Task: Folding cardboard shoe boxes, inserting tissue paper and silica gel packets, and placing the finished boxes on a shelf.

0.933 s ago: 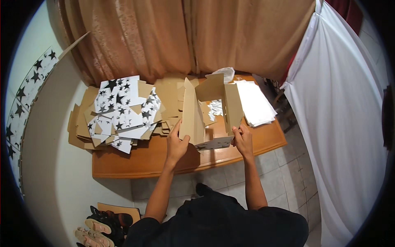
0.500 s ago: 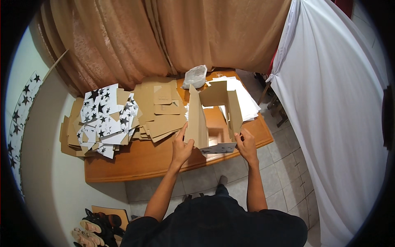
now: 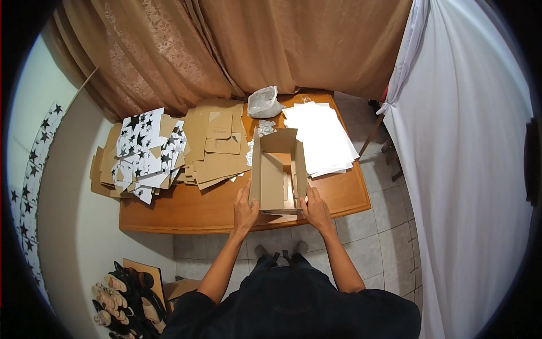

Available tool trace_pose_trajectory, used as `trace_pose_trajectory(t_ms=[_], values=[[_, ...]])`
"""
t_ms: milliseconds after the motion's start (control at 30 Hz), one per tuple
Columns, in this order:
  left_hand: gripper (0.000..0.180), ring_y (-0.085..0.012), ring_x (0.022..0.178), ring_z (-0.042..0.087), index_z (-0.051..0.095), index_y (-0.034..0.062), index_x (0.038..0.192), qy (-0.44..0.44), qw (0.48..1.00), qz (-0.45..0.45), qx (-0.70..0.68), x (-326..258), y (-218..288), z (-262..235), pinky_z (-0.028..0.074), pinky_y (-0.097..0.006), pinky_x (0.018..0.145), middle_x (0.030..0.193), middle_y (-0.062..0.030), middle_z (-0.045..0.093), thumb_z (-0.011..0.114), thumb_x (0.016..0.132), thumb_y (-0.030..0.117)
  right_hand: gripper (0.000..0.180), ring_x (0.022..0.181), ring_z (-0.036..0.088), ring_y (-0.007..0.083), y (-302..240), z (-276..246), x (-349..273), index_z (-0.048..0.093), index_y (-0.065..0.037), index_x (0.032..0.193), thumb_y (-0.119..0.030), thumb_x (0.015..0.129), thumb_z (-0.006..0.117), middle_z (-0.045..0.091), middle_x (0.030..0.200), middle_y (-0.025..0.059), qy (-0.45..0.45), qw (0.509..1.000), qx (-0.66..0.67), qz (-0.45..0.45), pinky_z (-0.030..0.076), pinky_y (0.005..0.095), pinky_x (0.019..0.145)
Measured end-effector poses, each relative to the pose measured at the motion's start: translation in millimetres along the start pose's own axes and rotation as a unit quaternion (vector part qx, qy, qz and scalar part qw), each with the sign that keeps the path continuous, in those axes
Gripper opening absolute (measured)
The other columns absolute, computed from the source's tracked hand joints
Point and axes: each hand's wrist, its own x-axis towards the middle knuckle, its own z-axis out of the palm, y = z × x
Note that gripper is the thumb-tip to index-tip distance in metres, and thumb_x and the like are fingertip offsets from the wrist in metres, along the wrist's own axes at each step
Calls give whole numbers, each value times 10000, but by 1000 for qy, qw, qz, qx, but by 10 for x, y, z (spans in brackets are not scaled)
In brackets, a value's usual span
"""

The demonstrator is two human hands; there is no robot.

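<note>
Straightened since before, cardboard box (image 3: 278, 172) stands between both hands.

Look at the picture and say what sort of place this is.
Probably a home craft corner: a wooden table before brown curtains, piled with cardboard sheets, and shoes on the tiled floor.

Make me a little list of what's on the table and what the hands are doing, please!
Left hand: pressed against the left wall of the cardboard box
Right hand: pressed against the box's right wall
Box: open, standing at the near edge of the wooden table
Left of box: flat cardboard pieces
Far left: star-printed sheets
Right of box: stack of white paper
Behind box: clear plastic bag
Background: brown curtain
Floor, lower left: shoes
</note>
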Motion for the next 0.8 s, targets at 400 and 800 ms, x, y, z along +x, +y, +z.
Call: trace_pose_trajectory(t_ms=[400, 800], values=[[707, -406, 985, 607, 442, 74, 1497, -27, 991, 12, 129, -71, -409, 105, 518, -495, 847, 1113, -191, 567, 652, 823, 124, 856, 1014, 634, 469, -71, 333, 234, 151, -174, 1611, -248, 928, 662, 428, 1372, 217, -113, 993, 19, -31, 554, 528, 861], [854, -452, 1261, 456, 336, -32, 1492, -101, 994, 12, 38, -146, -1035, 102, 384, -494, 1096, 1343, -261, 466, 749, 781, 199, 937, 1174, 548, 511, -265, 802, 393, 199, -269, 1608, -64, 825, 672, 387, 1407, 305, -138, 988, 1, -62, 508, 519, 969]])
